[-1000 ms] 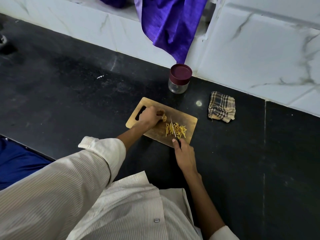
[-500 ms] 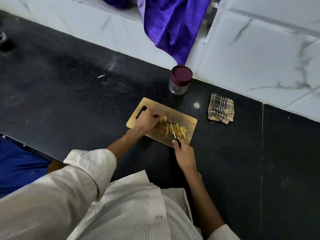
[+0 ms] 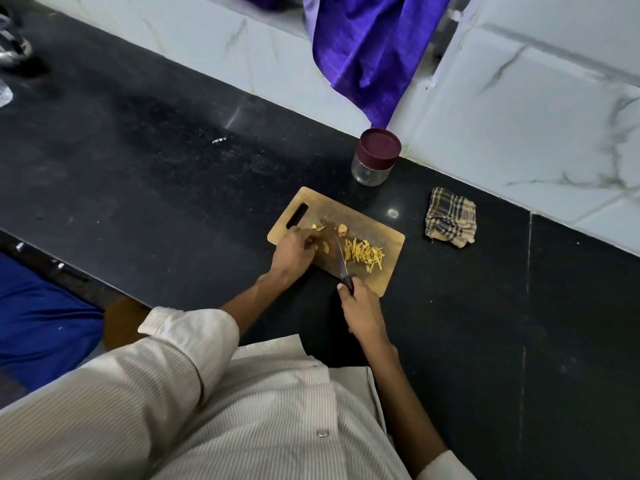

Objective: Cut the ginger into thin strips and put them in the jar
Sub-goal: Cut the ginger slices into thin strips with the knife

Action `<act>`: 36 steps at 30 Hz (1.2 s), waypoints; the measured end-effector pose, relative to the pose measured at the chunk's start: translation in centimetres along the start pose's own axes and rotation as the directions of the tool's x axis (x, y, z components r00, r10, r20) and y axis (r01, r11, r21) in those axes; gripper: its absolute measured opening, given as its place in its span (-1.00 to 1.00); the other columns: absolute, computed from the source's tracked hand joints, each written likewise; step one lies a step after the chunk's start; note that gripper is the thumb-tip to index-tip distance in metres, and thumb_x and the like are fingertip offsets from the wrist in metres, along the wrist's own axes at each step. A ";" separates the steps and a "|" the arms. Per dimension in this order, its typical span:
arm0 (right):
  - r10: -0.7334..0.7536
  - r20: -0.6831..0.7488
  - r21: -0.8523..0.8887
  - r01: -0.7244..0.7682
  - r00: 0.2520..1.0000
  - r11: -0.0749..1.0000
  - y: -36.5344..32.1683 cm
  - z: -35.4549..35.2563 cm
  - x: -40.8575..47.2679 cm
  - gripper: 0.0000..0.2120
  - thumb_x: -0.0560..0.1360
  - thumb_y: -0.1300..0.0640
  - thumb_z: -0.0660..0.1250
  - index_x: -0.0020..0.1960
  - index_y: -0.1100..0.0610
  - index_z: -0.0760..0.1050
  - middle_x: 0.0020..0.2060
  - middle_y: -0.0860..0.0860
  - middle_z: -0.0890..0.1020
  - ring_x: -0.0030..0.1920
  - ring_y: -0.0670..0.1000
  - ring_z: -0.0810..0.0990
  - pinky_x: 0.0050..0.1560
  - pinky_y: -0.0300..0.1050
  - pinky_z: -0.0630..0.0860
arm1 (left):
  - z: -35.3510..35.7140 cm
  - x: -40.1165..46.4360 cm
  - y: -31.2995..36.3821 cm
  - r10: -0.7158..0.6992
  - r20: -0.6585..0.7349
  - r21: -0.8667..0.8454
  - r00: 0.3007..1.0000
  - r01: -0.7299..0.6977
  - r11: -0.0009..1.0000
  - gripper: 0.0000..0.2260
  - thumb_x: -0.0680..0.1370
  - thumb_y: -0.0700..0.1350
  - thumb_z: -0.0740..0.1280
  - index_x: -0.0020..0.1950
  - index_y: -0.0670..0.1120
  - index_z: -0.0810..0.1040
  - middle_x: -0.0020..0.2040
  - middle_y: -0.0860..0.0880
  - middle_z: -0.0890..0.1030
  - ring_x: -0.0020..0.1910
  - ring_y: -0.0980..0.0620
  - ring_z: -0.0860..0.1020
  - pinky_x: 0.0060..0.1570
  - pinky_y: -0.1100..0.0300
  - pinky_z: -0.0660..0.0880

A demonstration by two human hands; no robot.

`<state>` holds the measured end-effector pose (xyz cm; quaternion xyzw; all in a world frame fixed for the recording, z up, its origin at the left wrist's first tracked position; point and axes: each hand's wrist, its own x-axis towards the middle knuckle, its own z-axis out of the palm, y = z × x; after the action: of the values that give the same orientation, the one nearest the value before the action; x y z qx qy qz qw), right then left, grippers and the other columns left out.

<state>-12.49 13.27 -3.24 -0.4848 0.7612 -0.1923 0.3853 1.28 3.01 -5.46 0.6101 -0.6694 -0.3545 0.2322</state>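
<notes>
A wooden cutting board (image 3: 388,233) lies on the black counter. A pile of yellow ginger strips (image 3: 363,253) sits on its right half. A small ginger chunk (image 3: 342,230) and a peel scrap (image 3: 317,227) lie loose farther back. My left hand (image 3: 293,255) has its fingers curled down on a pale ginger slice (image 3: 325,248). My right hand (image 3: 363,313) grips the dark handle of a knife (image 3: 341,259), whose blade lies between the slice and the strips. The glass jar (image 3: 372,168) stands behind the board with its maroon lid on.
A folded checked cloth (image 3: 450,221) lies right of the board. A purple cloth (image 3: 370,46) hangs down the white marble wall just above the jar. A blue cloth (image 3: 38,323) lies below the counter's near left edge.
My left hand has let go of the ginger chunk and drawn back toward me onto a slice. The chunk now lies loose on the board. The knife hand has barely moved.
</notes>
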 end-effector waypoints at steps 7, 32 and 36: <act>-0.040 0.025 -0.233 0.045 0.999 0.972 -0.4 0.1 0.3 -0.75 0.67 0.02 0.14 0.19 0.16 0.45 0.05 0.12 0.60 0.06 0.15 0.61 0.08 0.15 0.55 | 1.1 -3.4 -0.5 0.093 0.054 0.253 0.994 -0.104 0.962 -0.54 0.56 -0.29 0.19 0.45 -0.04 0.35 0.38 -0.05 0.30 0.10 -0.07 0.54 0.02 0.03 0.54; -0.032 0.064 -0.372 0.054 0.997 0.927 -1.4 -0.4 2.0 -0.71 0.69 0.02 0.10 0.22 0.21 0.45 0.10 0.19 0.60 0.12 0.20 0.60 -0.06 -0.02 0.41 | 2.4 -3.8 0.9 0.056 0.093 0.464 0.994 -0.093 0.881 -0.50 0.53 -0.24 0.21 0.48 -0.06 0.28 0.50 -0.07 0.16 0.24 -0.11 0.47 -0.09 0.03 0.58; -0.006 0.075 -0.391 0.034 0.997 0.920 -1.7 -0.1 2.2 -0.71 0.69 0.05 0.09 0.25 0.23 0.42 0.12 0.21 0.59 0.14 0.22 0.59 -0.03 0.02 0.45 | 2.5 -3.8 0.8 0.056 0.094 0.457 0.994 -0.093 0.885 -0.53 0.53 -0.23 0.23 0.46 -0.08 0.32 0.48 -0.07 0.19 0.22 -0.12 0.48 -0.11 0.02 0.59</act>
<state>-12.11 10.53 -2.92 -0.5664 0.7649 -0.0226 0.3058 -0.56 7.22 -6.03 0.6074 -0.7658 -0.2001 0.0681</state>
